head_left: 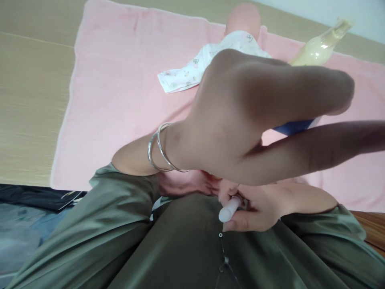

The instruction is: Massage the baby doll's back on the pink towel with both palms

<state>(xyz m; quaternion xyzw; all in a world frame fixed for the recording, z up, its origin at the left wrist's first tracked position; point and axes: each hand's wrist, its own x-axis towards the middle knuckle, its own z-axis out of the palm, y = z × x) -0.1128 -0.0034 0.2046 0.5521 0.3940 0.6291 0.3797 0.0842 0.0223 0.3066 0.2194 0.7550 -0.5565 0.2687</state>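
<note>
My left hand (pixel 228 116), with two silver bangles (pixel 164 148) at its wrist, is raised close to the camera. Its thumb and a finger stretch to the right, spread apart, and nothing shows between them. Lower down, in front of my body, my right hand (pixel 258 206) is closed around a small white cylinder with a rounded end (pixel 229 209); its far end is hidden in the fingers. Beyond my left hand lies a baby doll (pixel 243 18) in a white patterned top (pixel 185 72), partly covered from sight by that hand.
A pink blanket (pixel 120 80) lies over a pale wood-look surface (pixel 33 100). At the upper right is a bottle of pale yellow liquid (pixel 315 50). A dark blue thing (pixel 291 127) shows between my left thumb and finger, mostly hidden. A necklace (pixel 226 261) hangs below my right hand.
</note>
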